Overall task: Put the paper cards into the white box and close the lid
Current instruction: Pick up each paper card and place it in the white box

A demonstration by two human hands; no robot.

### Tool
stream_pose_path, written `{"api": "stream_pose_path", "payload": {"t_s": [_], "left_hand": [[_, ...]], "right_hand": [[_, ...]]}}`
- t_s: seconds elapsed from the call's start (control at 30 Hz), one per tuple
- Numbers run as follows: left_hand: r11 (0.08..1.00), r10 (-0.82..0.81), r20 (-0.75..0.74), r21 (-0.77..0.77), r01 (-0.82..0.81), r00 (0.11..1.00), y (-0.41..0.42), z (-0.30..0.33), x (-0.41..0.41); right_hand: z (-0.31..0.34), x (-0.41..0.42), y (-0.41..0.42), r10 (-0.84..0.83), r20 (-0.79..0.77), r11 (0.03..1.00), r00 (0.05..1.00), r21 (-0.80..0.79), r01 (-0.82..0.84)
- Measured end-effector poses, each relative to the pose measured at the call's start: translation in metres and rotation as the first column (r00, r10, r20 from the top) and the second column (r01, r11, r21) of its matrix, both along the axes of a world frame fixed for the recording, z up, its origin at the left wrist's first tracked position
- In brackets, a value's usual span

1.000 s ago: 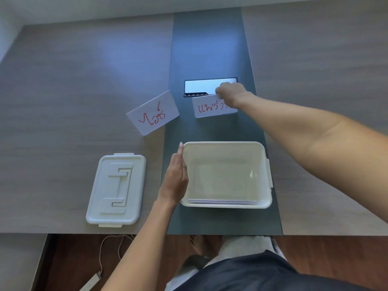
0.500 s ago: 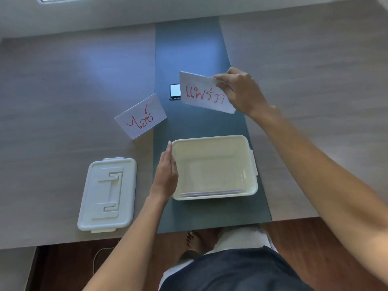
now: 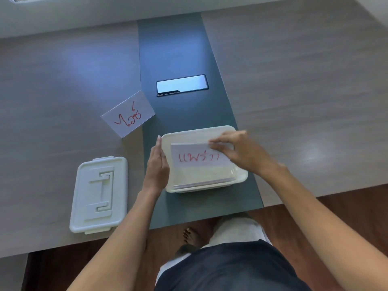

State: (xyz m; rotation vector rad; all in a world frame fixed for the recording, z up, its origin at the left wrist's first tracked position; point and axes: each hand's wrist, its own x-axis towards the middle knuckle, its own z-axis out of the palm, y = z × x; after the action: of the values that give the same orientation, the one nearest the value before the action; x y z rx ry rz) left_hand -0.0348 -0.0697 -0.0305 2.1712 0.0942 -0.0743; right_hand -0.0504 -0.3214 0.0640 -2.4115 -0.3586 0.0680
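The right hand [image 3: 241, 153] pinches one paper card [image 3: 199, 157] by its top right corner, with the thumb and fingers squeezed on the edge. This card has red writing on it and it sits over the open white box [image 3: 201, 131], covering the far part of the inside. The left hand [image 3: 157, 166] is flat and straight, fingers together, and it presses against the left wall of the box. It holds nothing. Down at the bottom of the box, near the front wall, the thin edges of more white cards [image 3: 201, 182] peek out. The box stands on a dark strip [image 3: 178, 49] that runs down the middle of the grey table [image 3: 63, 70]. Another card [image 3: 128, 113] with red writing lies on the table, up and to the left of the box, a little apart from it. The white lid [image 3: 98, 194] lies flat on the table, left of the box and past the left arm. Farther up the dark strip there is a shiny little hatch [image 3: 182, 85] set into the table.
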Motion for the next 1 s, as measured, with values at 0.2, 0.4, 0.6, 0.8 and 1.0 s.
{"api": "stream_pose_path", "payload": {"t_s": [0.2, 0.4, 0.6, 0.8, 1.0], "left_hand": [[1.0, -0.002, 0.009, 0.008, 0.002, 1.0, 0.001, -0.001, -0.001], [1.0, -0.001, 0.009, 0.027, 0.0, 1.0, 0.002, -0.003, -0.002], [1.0, 0.01, -0.008, 0.016, -0.01, 1.0, 0.001, -0.001, -0.001], [1.0, 0.024, -0.022, -0.01, -0.024, 0.999, 0.0, 0.005, -0.001], [1.0, 0.027, -0.046, -0.009, -0.027, 0.999, -0.002, 0.011, -0.002]], "right_hand": [[-0.04, -0.025, 0.012, 0.083, -0.263, 0.976, 0.961, -0.172, -0.131], [-0.034, -0.015, 0.018, 0.171, -0.518, 0.94, 0.838, -0.169, -0.296], [-0.007, 0.043, 0.032, 0.162, -0.279, 0.976, 0.947, -0.099, -0.196], [-0.012, 0.125, 0.075, 0.092, -0.127, 0.991, 0.988, 0.106, -0.078], [-0.022, 0.193, 0.138, 0.171, -0.091, 0.985, 0.981, -0.02, -0.174]]}}
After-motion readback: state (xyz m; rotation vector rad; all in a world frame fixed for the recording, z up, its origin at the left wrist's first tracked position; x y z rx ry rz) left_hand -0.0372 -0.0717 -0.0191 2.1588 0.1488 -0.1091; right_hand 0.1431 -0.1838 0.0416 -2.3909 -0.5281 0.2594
